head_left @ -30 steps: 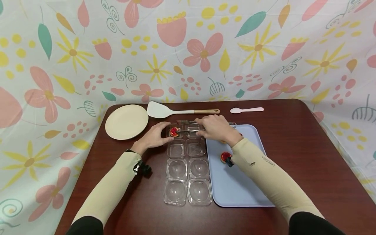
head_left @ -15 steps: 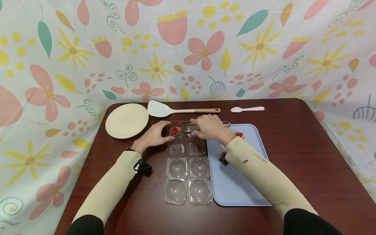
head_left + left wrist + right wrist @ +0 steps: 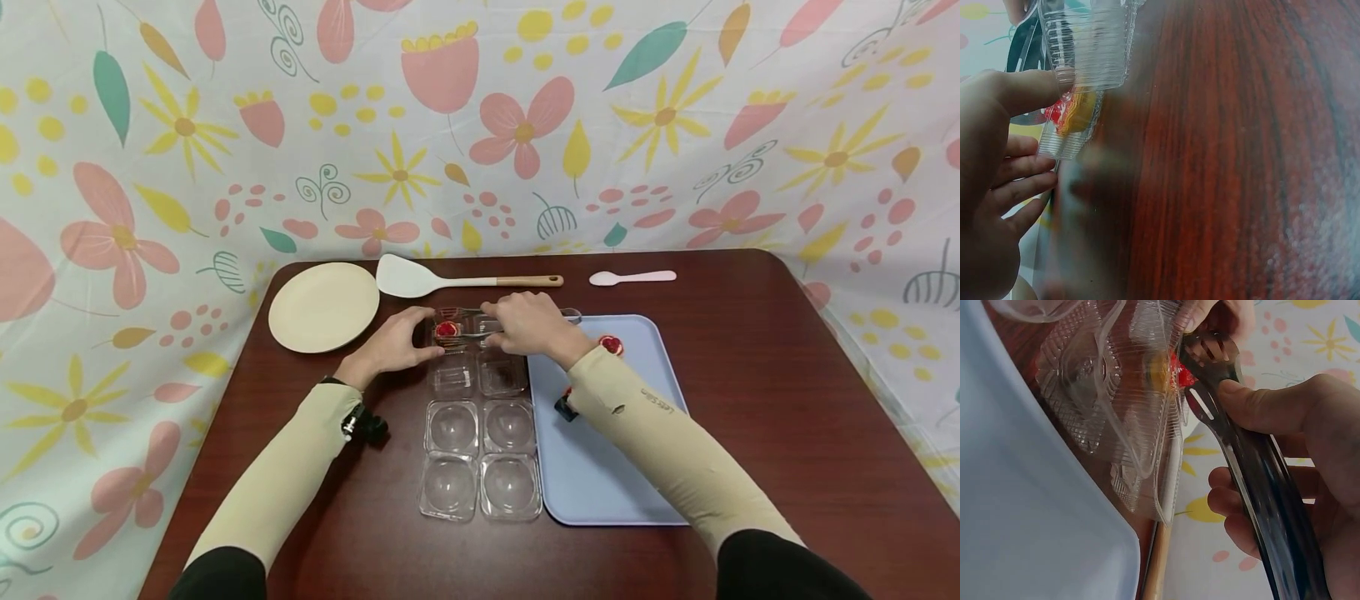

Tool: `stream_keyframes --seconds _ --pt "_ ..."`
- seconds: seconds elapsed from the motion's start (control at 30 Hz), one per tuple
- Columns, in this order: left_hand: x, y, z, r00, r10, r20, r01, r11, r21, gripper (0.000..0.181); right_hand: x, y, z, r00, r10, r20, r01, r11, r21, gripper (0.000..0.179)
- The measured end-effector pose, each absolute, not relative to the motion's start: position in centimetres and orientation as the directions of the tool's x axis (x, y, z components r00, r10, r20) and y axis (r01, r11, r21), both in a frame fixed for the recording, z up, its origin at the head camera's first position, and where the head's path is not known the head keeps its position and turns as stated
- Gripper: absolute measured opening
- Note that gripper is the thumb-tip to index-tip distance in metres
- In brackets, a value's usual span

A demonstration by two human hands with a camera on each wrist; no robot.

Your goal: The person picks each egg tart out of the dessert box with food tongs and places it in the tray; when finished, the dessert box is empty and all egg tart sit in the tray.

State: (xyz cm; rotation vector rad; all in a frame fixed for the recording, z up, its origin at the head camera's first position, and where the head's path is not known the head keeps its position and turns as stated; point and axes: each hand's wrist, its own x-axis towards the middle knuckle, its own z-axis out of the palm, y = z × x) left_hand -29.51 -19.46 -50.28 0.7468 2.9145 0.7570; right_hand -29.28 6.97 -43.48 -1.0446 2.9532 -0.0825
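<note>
My right hand point(image 3: 532, 323) grips metal tongs point(image 3: 1272, 500) with slotted ends, thumb on one arm and fingers round the other. The tong ends stand apart on either side of a small red-topped tart point(image 3: 447, 329), which sits in the far left cup of a clear plastic container point(image 3: 453, 377). My left hand point(image 3: 390, 342) holds that corner of the container, thumb on the near side and fingers on the far side. In the left wrist view the tart's yellow crust shows through the clear wall. The container's lid point(image 3: 452, 429) lies folded open toward me, with domed cups.
A blue tray point(image 3: 615, 475) stands right of the container, with a tart point(image 3: 611, 344) near its back and another partly behind my right wrist. Along the table's back lie a cream plate point(image 3: 324, 308), a white spatula point(image 3: 408, 277) with wooden handle and a pink spoon point(image 3: 633, 277).
My right hand has shifted slightly left with the tongs, whose ends now stand further apart round the tart. A tart at the tray's back has come into view. My left hand stays put.
</note>
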Motion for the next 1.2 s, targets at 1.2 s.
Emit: stream_keyframes --seconds 1.2 --pt "-29.5 -19.4 -50.1 -0.883 0.466 0.053 0.428 0.754 0.499 0.077 -29.4 5.1 -43.6 -0.766 -0.641 -0.054 -0.641 0.767 -0.011 0.023"
